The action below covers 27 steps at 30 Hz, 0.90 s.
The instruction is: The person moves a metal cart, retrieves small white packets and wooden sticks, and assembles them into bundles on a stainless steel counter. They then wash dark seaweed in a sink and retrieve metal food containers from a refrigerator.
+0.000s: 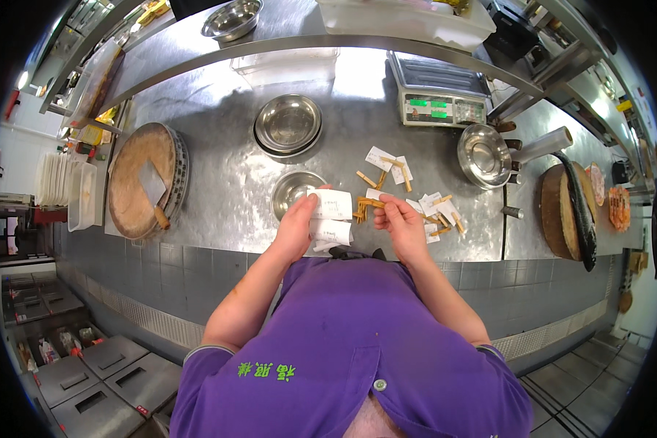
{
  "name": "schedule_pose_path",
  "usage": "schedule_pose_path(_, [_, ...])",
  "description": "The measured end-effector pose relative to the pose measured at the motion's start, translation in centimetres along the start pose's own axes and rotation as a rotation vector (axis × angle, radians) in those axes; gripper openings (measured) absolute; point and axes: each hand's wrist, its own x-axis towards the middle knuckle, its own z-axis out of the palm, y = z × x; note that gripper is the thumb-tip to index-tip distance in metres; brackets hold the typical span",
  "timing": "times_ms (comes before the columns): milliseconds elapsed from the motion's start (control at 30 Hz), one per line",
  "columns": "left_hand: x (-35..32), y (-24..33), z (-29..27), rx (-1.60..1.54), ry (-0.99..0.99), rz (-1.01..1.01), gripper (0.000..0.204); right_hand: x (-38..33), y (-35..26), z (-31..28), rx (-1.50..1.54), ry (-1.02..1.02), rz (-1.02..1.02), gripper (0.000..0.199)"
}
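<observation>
In front of my body, my left hand (298,225) is closed on a few white printed paper slips (332,205), some hanging below its fingers. My right hand (401,224) pinches a light-brown wooden clothespin (376,203) close to the slips' right edge. More clothespins dangle in a bunch (360,212) between the two hands; what holds that bunch is unclear. On the steel counter beyond and right of my right hand lie several paper slips (379,157) with clothespins (366,179) on or beside them. A steel bowl (288,191) sits just behind my left hand, partly covered by it.
A round chopping board (135,186) with a cleaver (152,182) stands left on the steel counter (212,168). Stacked steel bowls (288,124), a digital scale (442,102) and another bowl (484,155) sit farther back. At right, a dark fish (577,212) lies across a second wooden block (557,212).
</observation>
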Motion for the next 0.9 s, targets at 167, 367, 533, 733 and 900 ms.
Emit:
schedule_pose_path(167, [0.2, 0.2, 0.2, -0.033, 0.042, -0.004, 0.043, -0.1, -0.2, -0.2, -0.005, -0.037, 0.044, 0.027])
schedule_pose_path(367, [0.4, -0.6, 0.3, 0.185, 0.014, 0.028, 0.043, -0.3, -0.8, 0.8, -0.013, -0.064, 0.127, 0.026])
schedule_pose_path(533, [0.4, -1.3, 0.8, 0.241, -0.032, 0.055, 0.043, 0.2, -1.0, 1.7, -0.158, -0.137, 0.072, 0.02])
schedule_pose_path(733, [-0.4, -2.2, 0.6, 0.351, -0.116, 0.061, 0.045, 0.5, 0.3, 1.5, -0.067, -0.244, 0.12, 0.02])
schedule_pose_path(900, [-1.2, -4.9, -2.7, 0.616, -0.262, 0.016, 0.046, -0.1, 1.8, 1.3, 0.051, -0.095, 0.213, 0.03])
